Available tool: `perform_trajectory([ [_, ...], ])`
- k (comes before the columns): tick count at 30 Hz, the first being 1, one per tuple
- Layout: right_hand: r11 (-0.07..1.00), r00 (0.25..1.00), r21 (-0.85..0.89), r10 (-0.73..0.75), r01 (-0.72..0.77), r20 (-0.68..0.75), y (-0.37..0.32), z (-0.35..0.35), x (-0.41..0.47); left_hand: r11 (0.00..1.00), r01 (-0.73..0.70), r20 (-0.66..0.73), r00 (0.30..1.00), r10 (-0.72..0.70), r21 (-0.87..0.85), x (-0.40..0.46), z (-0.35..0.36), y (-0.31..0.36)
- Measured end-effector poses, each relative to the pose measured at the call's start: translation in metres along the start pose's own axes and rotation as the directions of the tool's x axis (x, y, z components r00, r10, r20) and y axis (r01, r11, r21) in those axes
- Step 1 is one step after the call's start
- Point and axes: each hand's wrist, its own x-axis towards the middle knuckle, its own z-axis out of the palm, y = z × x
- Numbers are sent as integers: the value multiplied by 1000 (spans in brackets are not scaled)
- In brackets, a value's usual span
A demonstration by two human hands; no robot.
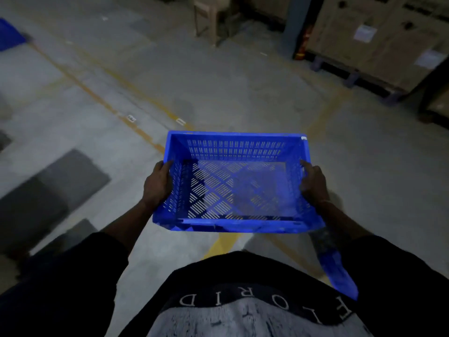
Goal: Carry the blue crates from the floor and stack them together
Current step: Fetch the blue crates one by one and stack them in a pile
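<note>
1. You hold one blue crate [237,183] in front of your waist, above the concrete floor [218,88]. Its slotted walls and perforated bottom show through, and nothing lies inside it.
2. A blue corner [11,32] shows at the upper left edge — cut off by the frame and blurred, so you cannot tell whether it is another crate.
3. Cardboard boxes [379,35] stand at the upper right, their labels too blurred to read.
4. A blue streak [337,273] runs along your right forearm — smeared, and hard to make out.
5. Your left hand [158,183] grips the crate's left short wall, thumb over the rim and the fingers hidden on the outside.
6. Your right hand [313,183] grips the right short wall, thumb lying along the rim and the fingers out of sight behind the wall.
7. The crate sits level between your two hands, long sides running left to right, near rim just ahead of your dark shirt [255,288].
</note>
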Motion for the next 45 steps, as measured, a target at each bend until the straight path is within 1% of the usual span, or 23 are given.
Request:
perform_trajectory([
  [2,995,995,20,-98,98,24,-11,9,42,998,67,-50,997,-67,-1,12,-6,-6],
  [5,987,983,-19,-159,161,87,-40,22,102,987,158,-112,981,-160,-27,20,-15,-18],
  [9,962,950,-13,-269,275,158,-92,46,171,965,256,-211,942,-261,-52,26,-25,-39],
  [13,936,908,3,-343,352,241,-150,80,221,941,330,-255,906,-338,-75,34,-35,-71],
  [15,919,884,7,-382,395,270,-182,103,246,915,389,-261,877,-403,-107,42,-41,-91],
  [17,902,857,20,-417,432,302,-214,129,268,902,412,-269,860,-432,-131,51,-47,-112],
  [24,882,820,68,-460,467,341,-337,221,337,848,493,-239,814,-529,-194,109,-97,-212],
  [27,875,809,93,-475,474,345,-389,250,362,853,482,-249,817,-520,-200,136,-125,-252],
  [29,874,806,103,-479,475,347,-423,270,382,841,501,-268,797,-541,-205,156,-142,-282],
  [33,865,790,114,-494,489,363,-484,306,420,827,522,-259,786,-561,-207,195,-166,-330],
  [36,856,778,105,-505,506,374,-531,338,458,808,544,-271,762,-588,-225,230,-182,-366],
  [42,838,743,134,-534,529,403,-631,419,546,807,554,-283,755,-591,-206,317,-214,-445],
  [45,831,736,145,-546,537,400,-684,448,591,783,588,-307,721,-621,-202,365,-241,-479],
])
